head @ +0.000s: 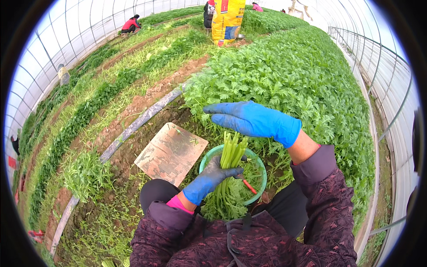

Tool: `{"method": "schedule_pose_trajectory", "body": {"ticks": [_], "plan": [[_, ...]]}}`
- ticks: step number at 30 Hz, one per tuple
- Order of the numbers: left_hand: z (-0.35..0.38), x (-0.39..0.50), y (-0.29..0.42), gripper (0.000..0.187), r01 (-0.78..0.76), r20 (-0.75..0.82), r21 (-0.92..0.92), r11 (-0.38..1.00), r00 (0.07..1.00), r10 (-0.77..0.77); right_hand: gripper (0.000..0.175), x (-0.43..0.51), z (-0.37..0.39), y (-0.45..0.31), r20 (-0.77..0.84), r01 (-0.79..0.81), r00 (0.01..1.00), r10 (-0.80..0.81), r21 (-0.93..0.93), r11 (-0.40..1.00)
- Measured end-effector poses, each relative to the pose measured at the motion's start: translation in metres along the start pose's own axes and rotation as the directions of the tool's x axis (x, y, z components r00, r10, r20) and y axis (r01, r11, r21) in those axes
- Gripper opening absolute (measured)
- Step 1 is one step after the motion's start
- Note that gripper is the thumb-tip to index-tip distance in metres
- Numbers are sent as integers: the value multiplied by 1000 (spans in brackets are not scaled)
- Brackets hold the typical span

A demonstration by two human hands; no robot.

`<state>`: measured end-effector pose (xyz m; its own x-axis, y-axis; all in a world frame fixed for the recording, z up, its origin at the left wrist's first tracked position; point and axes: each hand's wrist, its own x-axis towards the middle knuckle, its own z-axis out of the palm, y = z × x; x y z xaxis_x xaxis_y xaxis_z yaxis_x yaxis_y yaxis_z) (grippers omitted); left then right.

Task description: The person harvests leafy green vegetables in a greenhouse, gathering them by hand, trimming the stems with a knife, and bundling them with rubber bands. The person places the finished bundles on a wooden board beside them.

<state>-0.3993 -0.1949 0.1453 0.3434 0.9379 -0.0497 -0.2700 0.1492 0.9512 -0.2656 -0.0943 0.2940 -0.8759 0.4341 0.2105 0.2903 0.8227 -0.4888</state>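
Observation:
My left hand (213,175), in a soiled blue glove, grips a bundle of leafy green stalks (230,152), cut ends up and leaves hanging down towards my lap. My right hand (247,120), also in a blue glove, is held flat above the cut ends, its fingers stretched out to the left with nothing seen in them. Beneath the bundle stands a round green plastic basin (264,173) with leaves inside. A red-handled tool (249,187) lies at the basin, its far end partly hidden behind my left hand and the stalks.
A worn board (171,152) lies on the soil left of the basin, near a flat grey hose (143,120). Dense leafy crop (300,73) grows ahead and right. A leafy pile (88,177) lies left. A yellow sack (228,21) stands ahead; people crouch farther off under the plastic tunnel.

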Motion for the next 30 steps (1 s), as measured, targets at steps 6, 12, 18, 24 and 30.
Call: {"method": "schedule_pose_trajectory", "body": {"ticks": [6,12,18,24,30], "plan": [[4,-2,2,48,-20,-158,31,999,987,25,70,6,24,-11,227,35,974,1,-155,987],[-1,-2,12,43,-55,-88,-65,996,995,49,57,-2,-9,6,-109,93,990,-95,-27,995],[-2,3,3,42,-80,-138,-69,994,988,70,58,-6,37,10,-94,-40,995,37,-26,999],[-8,3,-1,39,-115,-67,-121,986,992,107,56,-14,30,19,-240,19,970,50,281,960],[2,27,-17,42,-179,-397,73,981,897,193,79,-48,76,14,-429,-214,689,584,650,730]]}}
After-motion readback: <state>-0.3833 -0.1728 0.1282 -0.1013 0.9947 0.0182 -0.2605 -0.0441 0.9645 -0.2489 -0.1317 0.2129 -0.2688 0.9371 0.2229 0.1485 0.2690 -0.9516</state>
